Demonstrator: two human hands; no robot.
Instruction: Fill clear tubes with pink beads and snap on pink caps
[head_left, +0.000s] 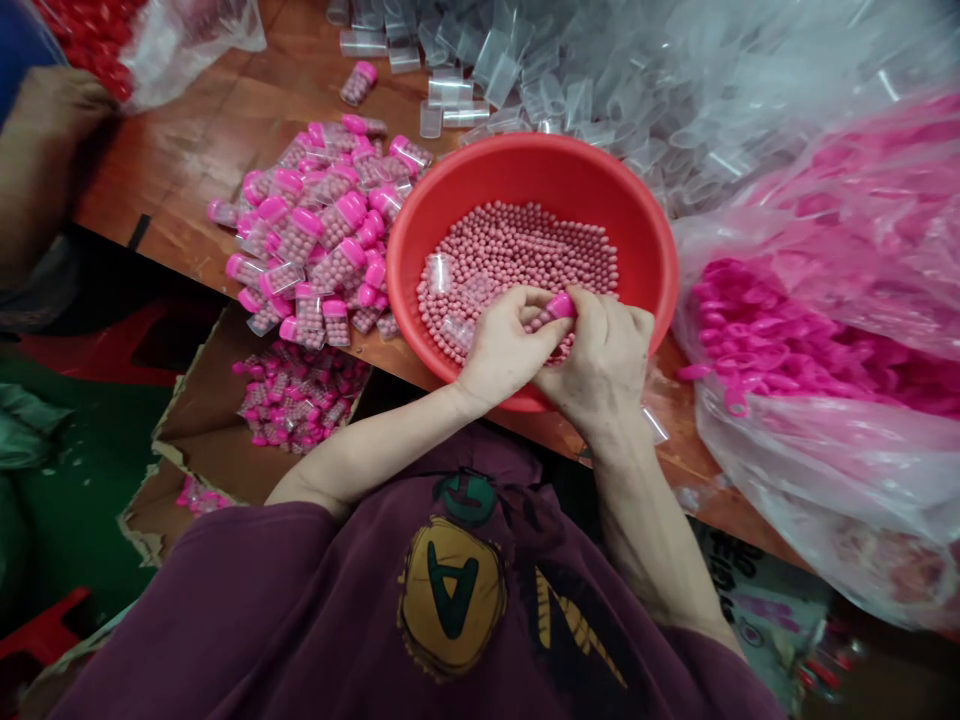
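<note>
Over the near side of a red bowl (660, 240), my left hand (506, 345) is closed around a small clear bottle (538, 318) filled with pink beads. My right hand (607, 350) pinches the bright pink cap (560, 305) on that bottle's end; its fingertips are partly hidden. Many small round pink beads (525, 235) cover the bowl's bottom. Among them lie a few clear tubes (439, 272). A pile of filled bottles with pink caps (315, 225) rests on the table left of the bowl.
Clear empty tubes (495, 65) are heaped behind the bowl. To the right, a plastic bag (810, 450) spills pink caps (757, 320). Below the table edge, a cardboard box (202, 415) contains more capped bottles (300, 400). Another person's hand (64, 105) is at the far left.
</note>
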